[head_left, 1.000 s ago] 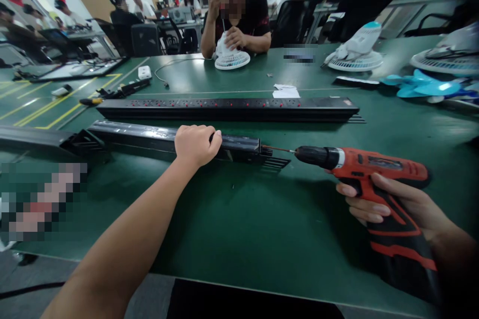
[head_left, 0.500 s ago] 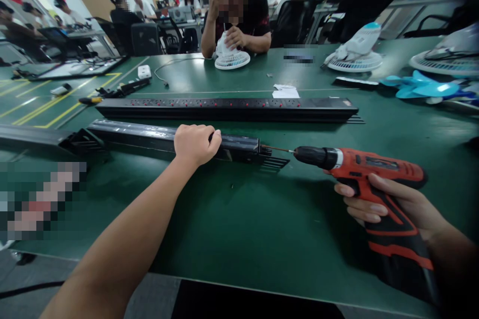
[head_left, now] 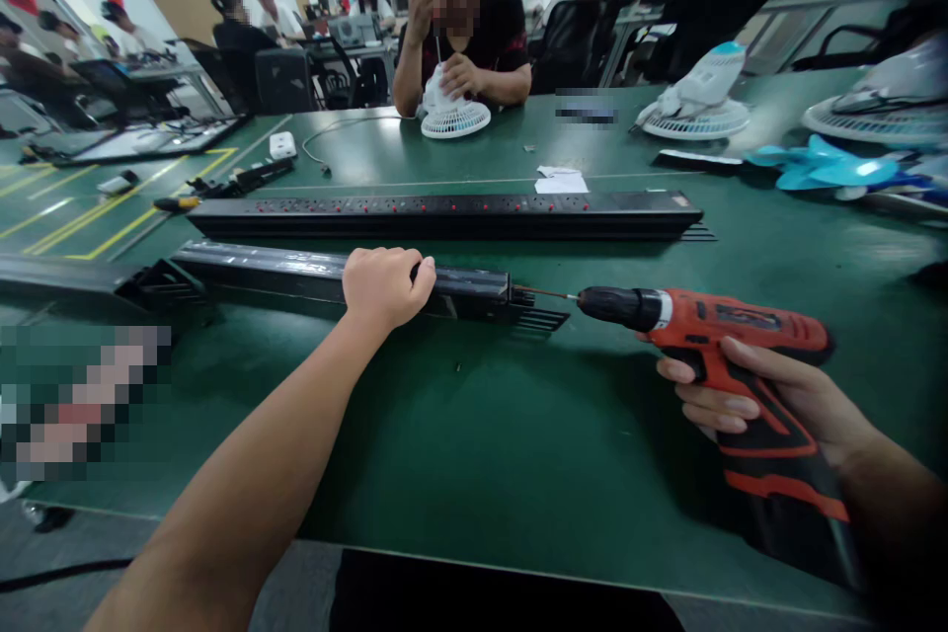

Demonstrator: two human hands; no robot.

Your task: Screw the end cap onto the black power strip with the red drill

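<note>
My left hand point(head_left: 389, 286) is wrapped over a long black power strip housing point(head_left: 274, 267) that lies on the green table. The fingers curl round its far side and the thumb rests on the near side. In my right hand point(head_left: 741, 395) is a red and black cordless drill point(head_left: 733, 316), gripped by its handle with a finger at the trigger. Its long thin bit point(head_left: 544, 292) points left and reaches the right end of the housing. Whether the tip sits in a screw cannot be made out. Dark prongs point(head_left: 544, 319) stick out below that end.
Behind lies a second long power strip point(head_left: 444, 217) with red switches. Another black housing point(head_left: 66, 276) is at the left. Across the table a person point(head_left: 466, 49) holds a screwdriver over a white fan point(head_left: 455, 118). Fan parts point(head_left: 829, 166) lie at the right.
The view has shifted very slightly, and the drill appears a little further left in it. Both hands keep their holds, and the bit stays at the housing's end.
</note>
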